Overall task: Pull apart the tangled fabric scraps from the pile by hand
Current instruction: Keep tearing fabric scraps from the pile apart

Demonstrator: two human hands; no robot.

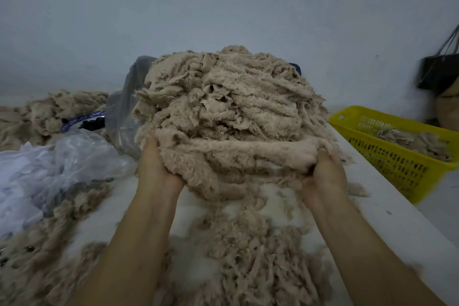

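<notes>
A tall pile of tangled beige fleece scraps (231, 107) stands on the white table (387, 218) in front of me. My left hand (156, 166) grips the pile's lower left edge, fingers sunk into the fleece. My right hand (325, 171) grips the lower right edge, fingertips buried in the fabric. A long fluffy strip (238, 149) runs between the two hands along the pile's front. Loose pulled scraps (248, 251) lie on the table between my forearms.
A yellow perforated basket (392, 154) with some scraps sits at the right, off the table's edge. Clear plastic bags (62, 159) lie at the left, with more scraps (49, 112) behind them. A dark bag (439, 72) hangs on the wall at the far right.
</notes>
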